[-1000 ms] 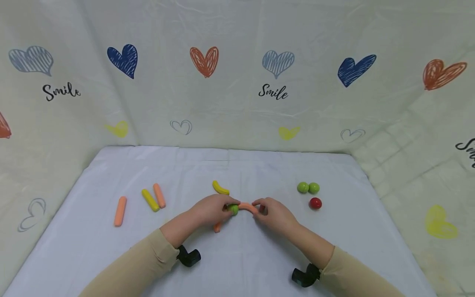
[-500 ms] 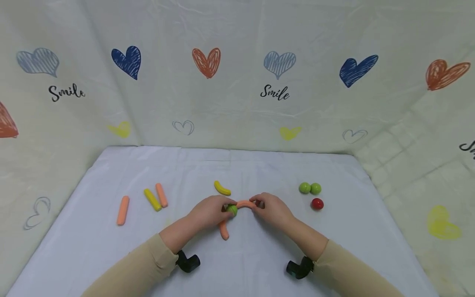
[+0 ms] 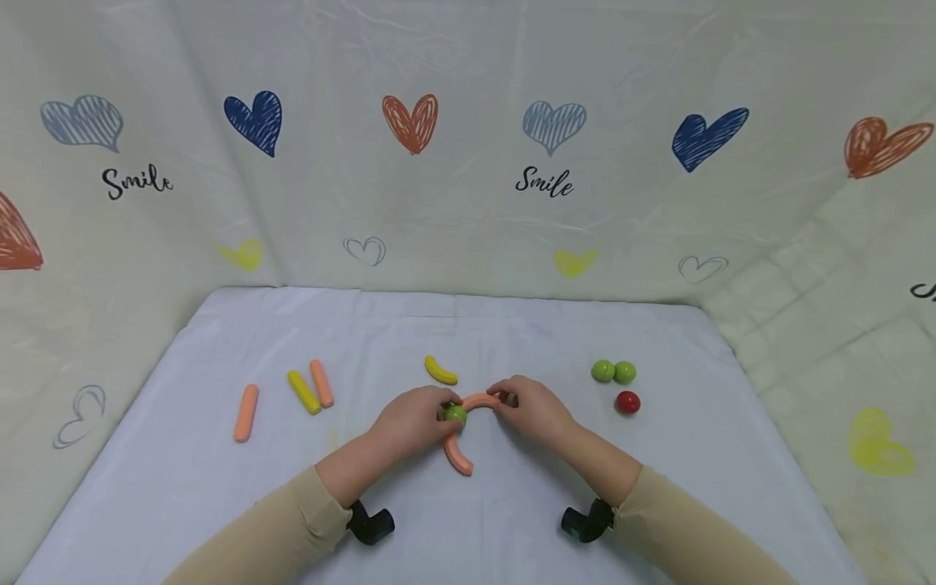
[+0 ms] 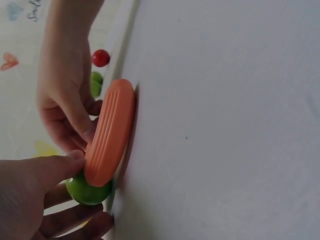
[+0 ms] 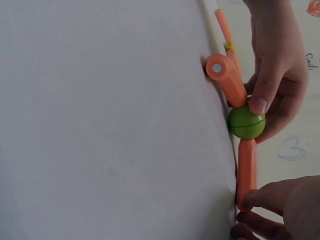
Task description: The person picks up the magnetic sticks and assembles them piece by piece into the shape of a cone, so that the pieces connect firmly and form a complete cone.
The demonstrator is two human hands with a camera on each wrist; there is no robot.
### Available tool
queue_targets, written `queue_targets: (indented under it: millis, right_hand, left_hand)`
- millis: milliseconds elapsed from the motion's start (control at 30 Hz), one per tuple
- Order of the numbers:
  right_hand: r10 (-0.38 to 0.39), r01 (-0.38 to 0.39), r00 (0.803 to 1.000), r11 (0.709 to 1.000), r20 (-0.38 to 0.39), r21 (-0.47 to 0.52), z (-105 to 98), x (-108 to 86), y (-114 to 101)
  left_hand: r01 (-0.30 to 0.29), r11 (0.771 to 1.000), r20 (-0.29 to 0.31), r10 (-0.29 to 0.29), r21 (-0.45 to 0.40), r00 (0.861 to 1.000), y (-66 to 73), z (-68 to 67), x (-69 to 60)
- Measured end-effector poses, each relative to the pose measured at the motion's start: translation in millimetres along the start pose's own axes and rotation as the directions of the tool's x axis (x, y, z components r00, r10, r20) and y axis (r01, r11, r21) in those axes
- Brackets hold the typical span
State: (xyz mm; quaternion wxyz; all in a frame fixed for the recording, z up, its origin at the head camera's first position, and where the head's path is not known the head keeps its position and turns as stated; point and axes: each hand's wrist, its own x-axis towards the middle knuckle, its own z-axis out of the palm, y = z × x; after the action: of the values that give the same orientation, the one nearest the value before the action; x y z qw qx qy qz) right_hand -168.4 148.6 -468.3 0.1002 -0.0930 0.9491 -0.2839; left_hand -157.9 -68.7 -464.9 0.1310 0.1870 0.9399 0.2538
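My left hand (image 3: 415, 418) grips a green ball (image 3: 455, 413) between thumb and fingers at the middle of the table. One curved orange stick (image 3: 480, 400) runs from the ball to my right hand (image 3: 537, 411), whose thumb and fingertips pinch its far end. A second curved orange stick (image 3: 457, 457) extends from the ball toward the near side. In the right wrist view both orange sticks (image 5: 247, 167) meet the green ball (image 5: 247, 123), and the free end of one shows a round silvery spot. The left wrist view shows an orange stick (image 4: 111, 132) partly covering the ball (image 4: 88, 190).
A curved yellow stick (image 3: 441, 370) lies just behind the hands. To the left are a straight yellow stick (image 3: 303, 392) and two orange sticks (image 3: 246, 413). Two green balls (image 3: 603, 371) and a red ball (image 3: 627, 402) lie on the right of the white cloth (image 3: 658, 487).
The near orange stick has swung rightward with the ball, its free end now pointing to the near right. Both hands still hold their pieces, and the right hand has shifted slightly left and away.
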Motion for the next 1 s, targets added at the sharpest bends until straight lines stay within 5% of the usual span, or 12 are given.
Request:
queue_targets:
  millis: [300, 1000]
  right_hand:
    - [-0.027, 0.027, 1.000, 1.000, 0.002, -0.006, 2, 6.2, 0]
    - [-0.093, 0.093, 0.995, 0.996, 0.017, 0.017, 5, 13.8, 0]
  left_hand:
    - [0.037, 0.999, -0.025, -0.036, 0.036, 0.999, 3.8, 2.3, -5.9]
    - [0.101, 0.995, -0.073, -0.103, -0.023, 0.992, 8.4, 3.2, -18.8]
